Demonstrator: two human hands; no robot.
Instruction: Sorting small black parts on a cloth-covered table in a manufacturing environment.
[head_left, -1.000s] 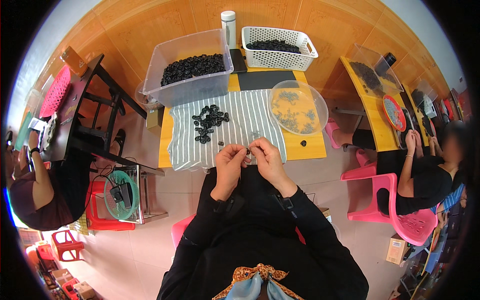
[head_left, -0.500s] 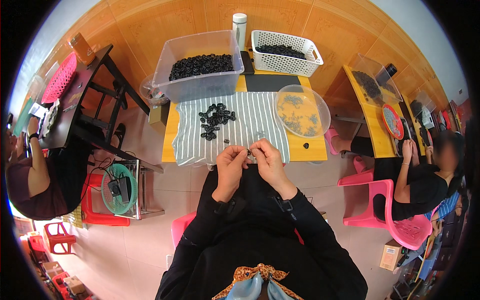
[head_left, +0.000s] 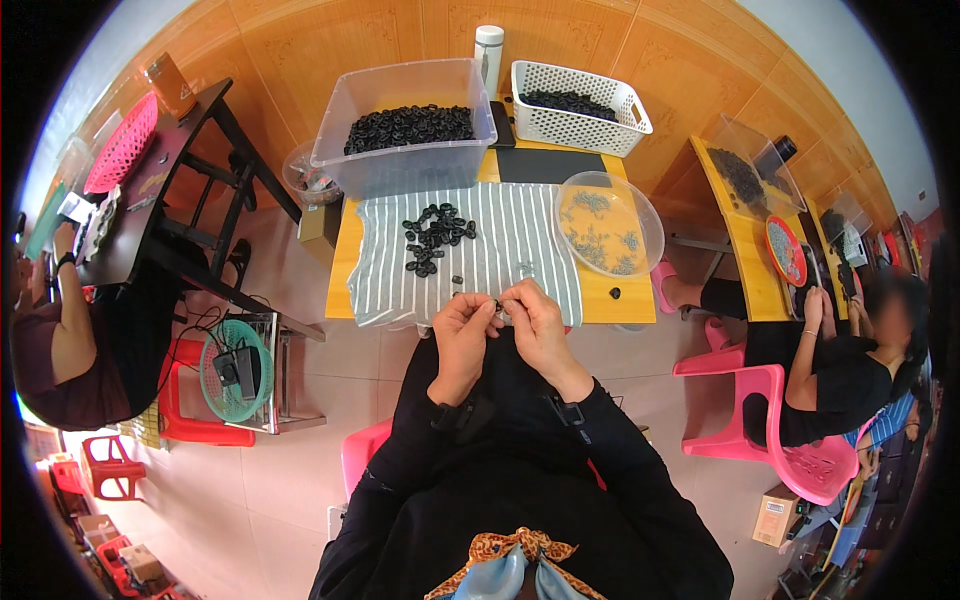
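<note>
My left hand (head_left: 462,338) and my right hand (head_left: 537,325) meet at the near edge of the table, fingers pinched together. Between their fingertips is a small black part (head_left: 498,304), mostly covered by the fingers. Just beyond them lies a grey-and-white striped cloth (head_left: 385,280). On it a loose pile of small black oval parts (head_left: 438,232) is spread out, with one black piece (head_left: 457,280) lying apart, nearer my left hand. A few tiny clear or silvery pieces (head_left: 526,269) rest on the cloth beyond my right hand.
Behind the cloth stand a clear bin (head_left: 400,168) of black parts, a white perforated basket (head_left: 575,130) and a white bottle (head_left: 488,50). A round clear tray (head_left: 612,262) of small grey pieces sits right. Co-workers sit at a dark table (head_left: 140,225) left and a yellow table (head_left: 735,240) right.
The whole view has shifted slightly. Both hands stay together in nearly the same pinch around the small black part.
</note>
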